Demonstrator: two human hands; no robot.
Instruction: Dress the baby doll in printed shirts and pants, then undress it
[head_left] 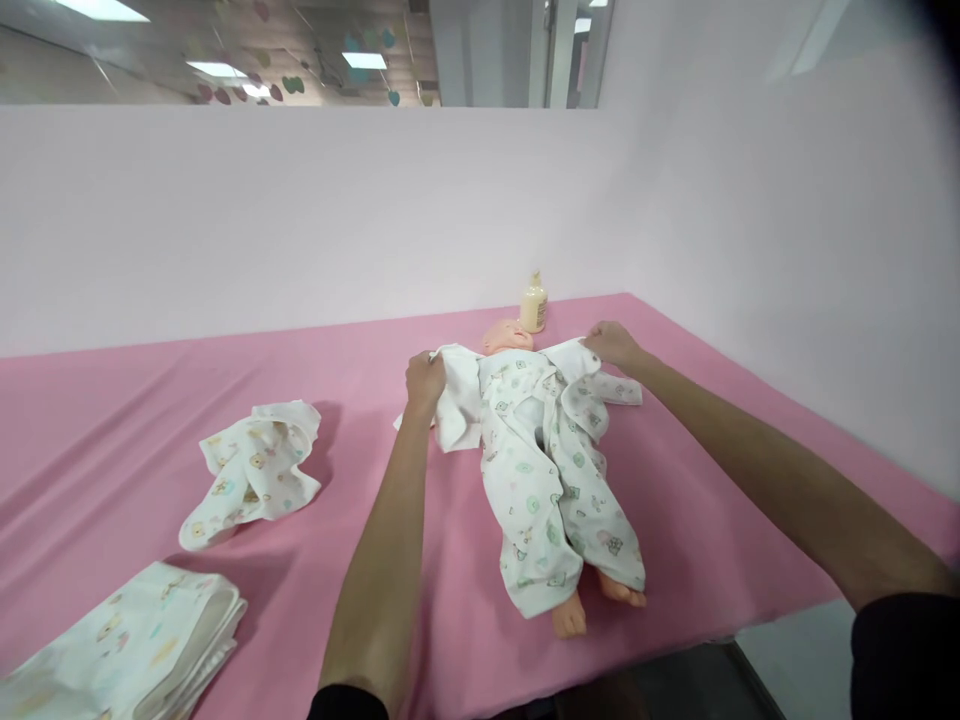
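A baby doll [508, 336] lies on its back, its head toward the wall and its bare feet toward me. White printed baby clothes [525, 480] cover its body and legs. The upper part of the clothing is spread wide at the shoulders. My left hand [425, 382] is closed on the white cloth at the left side, and my right hand [611, 342] pinches the cloth at the right side. Beside my right forearm a printed sleeve [621, 389] sticks out flat. The doll's arms are hidden under the cloth.
A pink sheet [360, 480] covers the table, with white walls behind and at the right. A pump bottle [534, 303] stands past the doll's head. At the left lie a crumpled printed garment [259, 470] and a folded printed cloth [135, 640].
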